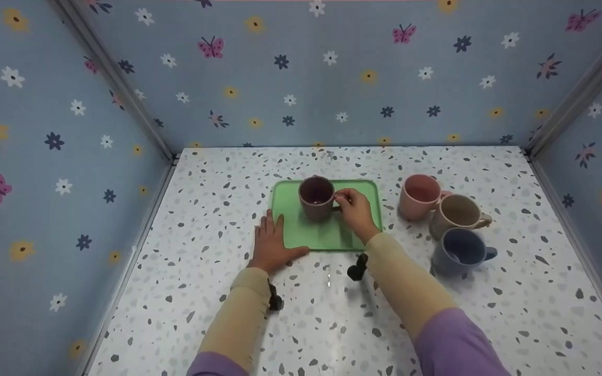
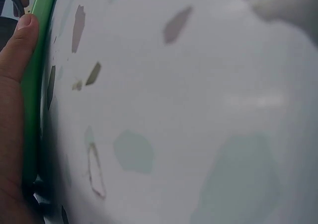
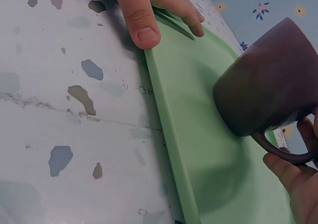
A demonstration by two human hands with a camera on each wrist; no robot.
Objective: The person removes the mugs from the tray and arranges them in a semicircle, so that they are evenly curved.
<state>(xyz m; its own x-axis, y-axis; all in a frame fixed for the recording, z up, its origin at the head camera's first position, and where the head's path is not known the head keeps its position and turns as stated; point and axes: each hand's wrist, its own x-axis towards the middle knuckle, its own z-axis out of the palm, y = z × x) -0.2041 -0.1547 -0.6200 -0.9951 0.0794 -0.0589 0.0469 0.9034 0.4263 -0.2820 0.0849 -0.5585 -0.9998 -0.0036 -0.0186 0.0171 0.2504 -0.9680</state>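
A dark purple-brown mug (image 1: 316, 199) is upright over the back half of a green tray (image 1: 301, 237); whether its base touches the tray I cannot tell. My right hand (image 1: 354, 209) pinches the mug's handle from the right, and the right wrist view shows the thumb and fingers on that handle (image 3: 285, 153). At the tray's front left corner lies my left hand (image 1: 272, 245), fingers spread and straight, the thumb along the front rim. In the left wrist view, only the thumb (image 2: 22, 40) and side of that hand show, against the green rim.
Right of the tray stand a pink mug (image 1: 415, 203), a beige mug (image 1: 444, 222) and a blue mug (image 1: 455, 256), close together with handles pointing right. The speckled white table (image 1: 217, 188) meets patterned blue walls (image 1: 311, 78) at the back and sides.
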